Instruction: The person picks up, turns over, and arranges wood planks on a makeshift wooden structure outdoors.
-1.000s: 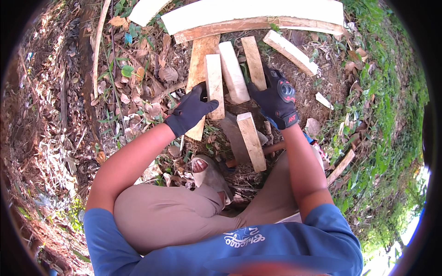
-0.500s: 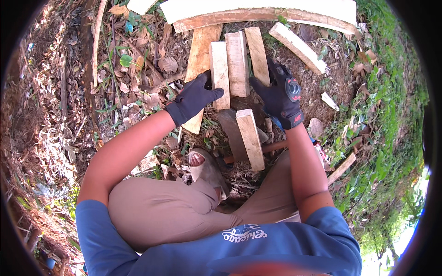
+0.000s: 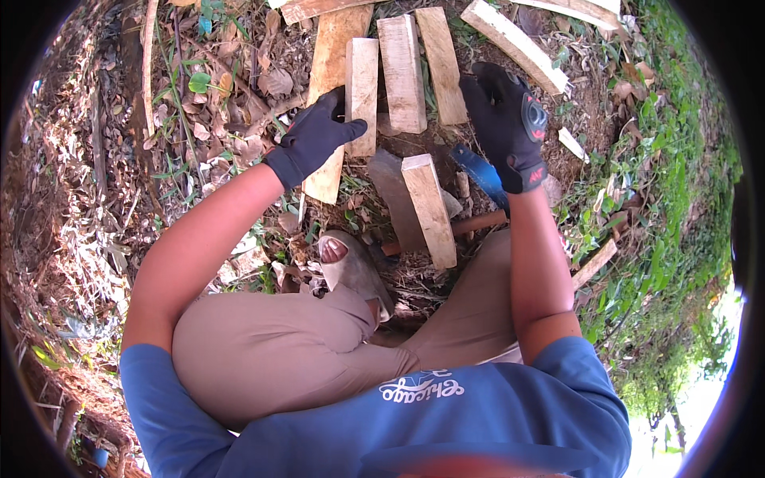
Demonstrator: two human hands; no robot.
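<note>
On leafy ground [image 3: 233, 145], the right block [image 3: 441, 68] is freed by the right hand [image 3: 507, 123], grip parted, leaving only the left block [image 3: 362, 84] touched by the left hand [image 3: 313, 134], closure unclear

Outdoor spot with dry leaves [image 3: 276, 83] and green plants [image 3: 677, 231].

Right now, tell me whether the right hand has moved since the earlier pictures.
Yes: the right hand has moved rightward, closer to the small pale wood chip.

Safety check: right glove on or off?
On: the black glove covers the right hand, its cuff meeting the bare forearm.
</note>
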